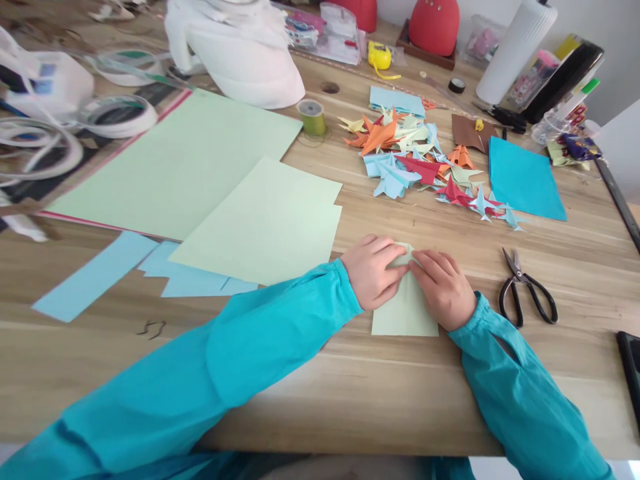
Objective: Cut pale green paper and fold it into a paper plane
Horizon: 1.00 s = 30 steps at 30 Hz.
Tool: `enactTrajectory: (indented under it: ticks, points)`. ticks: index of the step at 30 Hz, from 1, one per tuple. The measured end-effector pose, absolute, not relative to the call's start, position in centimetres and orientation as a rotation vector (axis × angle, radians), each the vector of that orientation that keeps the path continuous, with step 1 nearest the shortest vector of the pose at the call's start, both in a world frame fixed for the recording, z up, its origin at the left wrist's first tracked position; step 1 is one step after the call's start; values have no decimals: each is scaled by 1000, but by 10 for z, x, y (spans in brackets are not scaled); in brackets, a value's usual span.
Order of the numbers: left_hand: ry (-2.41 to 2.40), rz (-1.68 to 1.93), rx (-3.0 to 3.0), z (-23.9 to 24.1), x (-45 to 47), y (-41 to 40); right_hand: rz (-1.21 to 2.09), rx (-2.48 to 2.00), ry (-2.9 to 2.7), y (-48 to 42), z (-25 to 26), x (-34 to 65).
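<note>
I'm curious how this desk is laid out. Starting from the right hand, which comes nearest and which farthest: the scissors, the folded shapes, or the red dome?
Measured from the right hand, which is pressing on the paper:
1. scissors, just to its right, near the front.
2. folded shapes, ahead of it, mid-table.
3. red dome, at the far edge.

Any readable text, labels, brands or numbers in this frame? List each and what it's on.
No text can be read.
Plastic packets: print too blurred.
White box: blue label, too blurred.
Scribble on the table: a squiggle, no letters.
Green paper under the left hand and right hand: blank.
</note>
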<state>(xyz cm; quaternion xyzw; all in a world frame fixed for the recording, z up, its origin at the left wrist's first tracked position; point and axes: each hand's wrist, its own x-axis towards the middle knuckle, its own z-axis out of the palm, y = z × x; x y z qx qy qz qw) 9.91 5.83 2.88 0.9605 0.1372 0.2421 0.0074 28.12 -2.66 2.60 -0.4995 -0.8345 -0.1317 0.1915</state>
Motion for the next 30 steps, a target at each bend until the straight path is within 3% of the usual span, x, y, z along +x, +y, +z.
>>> enactTrajectory:
  ticks: [30]
  points:
    - [385,692,2987,28,98,62,-349,-1387,-2292,-25,24,282]
